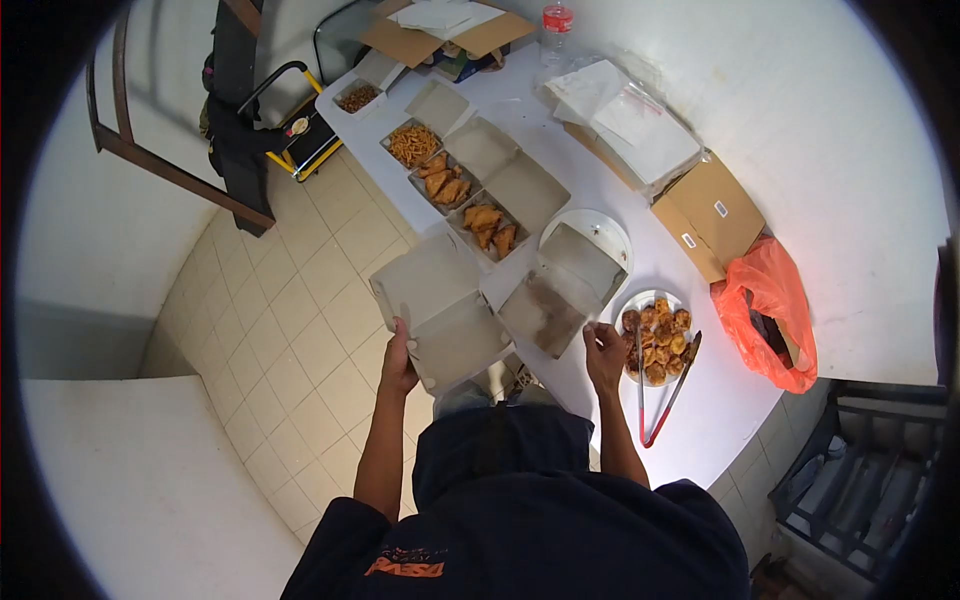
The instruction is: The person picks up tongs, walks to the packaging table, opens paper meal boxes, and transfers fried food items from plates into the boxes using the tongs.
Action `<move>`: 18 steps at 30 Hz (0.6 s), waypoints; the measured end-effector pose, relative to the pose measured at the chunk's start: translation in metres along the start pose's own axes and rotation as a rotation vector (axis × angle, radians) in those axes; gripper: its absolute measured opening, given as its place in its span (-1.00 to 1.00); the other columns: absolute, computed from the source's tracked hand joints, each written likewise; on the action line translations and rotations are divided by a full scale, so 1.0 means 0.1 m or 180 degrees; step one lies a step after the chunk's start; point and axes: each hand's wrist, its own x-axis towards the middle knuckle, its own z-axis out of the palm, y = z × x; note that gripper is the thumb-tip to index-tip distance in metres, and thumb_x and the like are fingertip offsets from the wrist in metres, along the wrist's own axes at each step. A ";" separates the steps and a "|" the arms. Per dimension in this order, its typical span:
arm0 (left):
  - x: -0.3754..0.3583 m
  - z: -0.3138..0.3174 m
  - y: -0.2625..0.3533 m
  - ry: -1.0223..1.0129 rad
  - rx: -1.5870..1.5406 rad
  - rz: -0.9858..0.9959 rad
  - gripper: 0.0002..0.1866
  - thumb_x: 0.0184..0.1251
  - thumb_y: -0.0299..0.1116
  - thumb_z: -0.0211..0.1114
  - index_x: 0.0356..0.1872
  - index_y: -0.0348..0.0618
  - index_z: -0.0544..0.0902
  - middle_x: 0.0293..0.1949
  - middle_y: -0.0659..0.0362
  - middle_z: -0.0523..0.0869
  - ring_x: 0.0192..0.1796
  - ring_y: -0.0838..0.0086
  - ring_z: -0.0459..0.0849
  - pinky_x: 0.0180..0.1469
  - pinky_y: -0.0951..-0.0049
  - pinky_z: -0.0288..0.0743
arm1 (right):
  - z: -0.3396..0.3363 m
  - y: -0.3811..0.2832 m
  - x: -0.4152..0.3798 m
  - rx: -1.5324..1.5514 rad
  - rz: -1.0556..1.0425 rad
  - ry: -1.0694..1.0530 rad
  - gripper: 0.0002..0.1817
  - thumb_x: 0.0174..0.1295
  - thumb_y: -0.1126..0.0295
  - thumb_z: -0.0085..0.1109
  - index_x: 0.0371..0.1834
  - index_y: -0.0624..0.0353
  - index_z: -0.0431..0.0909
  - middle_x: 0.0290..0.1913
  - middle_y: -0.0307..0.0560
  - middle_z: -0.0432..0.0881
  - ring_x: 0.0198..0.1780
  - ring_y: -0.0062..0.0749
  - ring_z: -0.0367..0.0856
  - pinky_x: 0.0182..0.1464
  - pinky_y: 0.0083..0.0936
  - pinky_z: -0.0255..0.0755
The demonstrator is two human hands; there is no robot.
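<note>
My left hand point(400, 362) grips the side of an unfolded cardboard food box point(440, 305), its lid hinged back and nothing inside. My right hand point(605, 358) is closed, fingertips pinched together at the edge of a second food box point(548, 308) with a stained bottom. Whether the fingers hold that edge is not clear. This second box lies partly over a white plate point(612, 238). Right of my right hand, metal tongs point(655, 436) with red ends rest across a plate point(627, 304) of browned, round food pieces point(655, 345).
Open boxes of fried pieces point(487, 228) and yellow strips point(412, 146) line the table's left edge. Along the wall are a bottle point(556, 35), wrapped stacked boxes point(640, 130), a brown carton point(708, 212) and an orange plastic bag point(790, 300). A yellow trolley point(312, 145) stands on the floor.
</note>
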 end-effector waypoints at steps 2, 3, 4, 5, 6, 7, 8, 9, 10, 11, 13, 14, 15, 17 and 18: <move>0.01 0.10 -0.01 0.0019 -0.0042 0.0012 -0.19 0.55 0.29 0.00 0.45 -0.27 0.33 0.33 -0.02 0.56 0.29 0.18 0.61 0.31 0.06 0.53 | -0.14 -0.29 0.07 0.0371 -0.0118 -0.0589 -0.82 0.45 0.47 0.22 0.02 0.32 0.60 0.06 -0.07 0.72 0.04 -0.57 0.64 0.06 -0.44 0.64; 0.02 0.15 -0.01 0.0024 -0.0063 0.0022 -0.21 0.56 0.28 -0.01 0.44 -0.26 0.35 0.32 0.00 0.57 0.28 0.19 0.61 0.31 0.06 0.53 | -0.21 -0.44 0.12 0.0516 -0.0156 -0.0749 -0.82 0.47 0.46 0.19 0.01 0.34 0.58 0.12 -0.02 0.69 0.08 -0.51 0.64 0.08 -0.38 0.66; 0.04 0.15 -0.03 -0.0019 -0.0068 0.0028 -0.24 0.56 0.26 0.00 0.42 -0.25 0.38 0.30 0.02 0.59 0.27 0.20 0.62 0.29 0.08 0.55 | -0.27 -0.60 0.19 0.0664 -0.0202 -0.0908 -0.82 0.48 0.46 0.16 0.00 0.36 0.56 0.17 0.03 0.67 0.11 -0.45 0.65 0.10 -0.32 0.68; 0.06 0.14 -0.05 -0.0056 -0.0077 0.0030 -0.27 0.57 0.24 0.01 0.40 -0.24 0.41 0.28 0.03 0.61 0.26 0.21 0.63 0.27 0.09 0.56 | -0.32 -0.79 0.23 0.0808 -0.0244 -0.1073 -0.82 0.49 0.46 0.13 -0.01 0.37 0.55 0.22 0.08 0.64 0.15 -0.39 0.65 0.12 -0.26 0.70; 0.09 0.13 -0.08 -0.0094 -0.0089 0.0036 -0.30 0.57 0.22 0.02 0.37 -0.22 0.44 0.26 0.04 0.63 0.24 0.22 0.64 0.26 0.10 0.57 | -0.37 -1.04 0.27 0.1124 -0.0150 -0.1291 -0.83 0.51 0.46 0.07 -0.03 0.38 0.52 0.29 0.15 0.58 0.20 -0.25 0.64 0.13 -0.16 0.71; 0.12 0.12 -0.11 -0.0149 -0.0003 0.0080 -0.25 0.53 0.27 0.04 0.40 -0.21 0.40 0.27 0.03 0.62 0.26 0.21 0.63 0.28 0.07 0.56 | -0.42 -1.28 0.30 0.1440 -0.0051 -0.1506 -0.83 0.52 0.46 0.02 -0.05 0.39 0.49 0.36 0.21 0.52 0.25 -0.11 0.63 0.14 -0.06 0.72; 0.15 0.13 -0.14 -0.0209 0.0087 0.0124 -0.20 0.48 0.31 0.06 0.42 -0.19 0.37 0.28 0.02 0.60 0.28 0.19 0.62 0.30 0.04 0.55 | -0.45 -1.44 0.33 0.1512 -0.0143 -0.1624 -0.82 0.51 0.42 -0.01 -0.10 0.37 0.47 0.40 0.33 0.45 0.32 0.21 0.56 0.08 0.10 0.72; 0.19 0.15 -0.17 -0.0272 0.0173 0.0175 -0.14 0.43 0.36 0.08 0.45 -0.18 0.33 0.30 0.01 0.59 0.29 0.18 0.60 0.32 0.01 0.54 | -0.46 -1.58 0.36 0.1841 -0.0089 -0.1768 -0.82 0.49 0.42 0.01 -0.11 0.36 0.47 0.39 0.37 0.45 0.32 0.26 0.55 0.06 0.14 0.72; 0.24 0.18 -0.20 -0.0248 -0.0290 0.0179 -0.51 0.58 0.08 0.13 0.10 -0.17 0.64 0.04 0.12 0.76 0.10 0.34 0.73 0.17 0.18 0.64 | -0.47 -1.71 0.37 0.2169 -0.0028 -0.1910 -0.83 0.47 0.41 0.03 -0.13 0.35 0.47 0.39 0.40 0.44 0.32 0.32 0.54 0.04 0.18 0.72; 0.28 0.19 -0.22 -0.0321 -0.0191 0.0149 -0.53 0.58 0.08 0.13 0.08 -0.15 0.65 0.02 0.14 0.77 0.08 0.35 0.74 0.16 0.18 0.65 | -0.48 -1.83 0.37 0.2496 0.0046 -0.2044 -0.83 0.45 0.40 0.05 -0.14 0.33 0.46 0.38 0.44 0.43 0.32 0.37 0.52 0.02 0.21 0.72; 0.34 0.26 -0.21 -0.0475 0.0007 0.0074 -0.55 0.58 0.08 0.13 0.04 -0.12 0.67 -0.02 0.17 0.78 0.05 0.37 0.75 0.13 0.19 0.66 | -0.44 -1.98 0.38 0.2717 0.0090 -0.2255 -0.83 0.43 0.38 0.04 -0.19 0.29 0.42 0.37 0.50 0.41 0.32 0.43 0.50 -0.03 0.26 0.72; 0.37 0.31 -0.23 -0.0593 0.0067 0.0120 -0.54 0.56 0.10 0.13 0.06 -0.08 0.67 -0.02 0.19 0.79 0.04 0.38 0.76 0.11 0.20 0.67 | -0.41 -2.02 0.41 0.2878 0.0120 -0.2411 -0.85 0.44 0.40 0.01 -0.19 0.29 0.41 0.37 0.49 0.42 0.33 0.39 0.51 -0.01 0.22 0.73; 0.41 0.35 -0.25 -0.0625 0.0062 0.0107 -0.52 0.55 0.13 0.13 0.07 -0.09 0.66 -0.01 0.19 0.78 0.05 0.38 0.75 0.11 0.20 0.67 | -0.39 -2.04 0.44 0.3042 0.0138 -0.2564 -0.87 0.46 0.42 -0.02 -0.20 0.28 0.40 0.37 0.47 0.42 0.33 0.35 0.52 0.00 0.18 0.74; 0.50 0.41 -0.31 -0.0683 0.0057 0.0074 -0.47 0.52 0.18 0.13 0.10 -0.09 0.65 0.02 0.18 0.78 0.06 0.37 0.75 0.13 0.21 0.67 | -0.29 -2.03 0.46 0.3311 0.0381 -0.2757 -0.87 0.46 0.40 -0.01 -0.20 0.25 0.41 0.36 0.46 0.44 0.34 0.36 0.52 0.02 0.18 0.73; 0.48 0.47 -0.30 -0.0754 0.0203 0.0047 -0.34 0.45 0.27 0.11 0.23 -0.11 0.53 0.13 0.13 0.69 0.14 0.32 0.70 0.18 0.16 0.63 | -0.24 -2.00 0.46 0.3445 0.0520 -0.2858 -0.87 0.46 0.39 -0.01 -0.20 0.23 0.41 0.36 0.45 0.45 0.34 0.36 0.52 0.03 0.17 0.73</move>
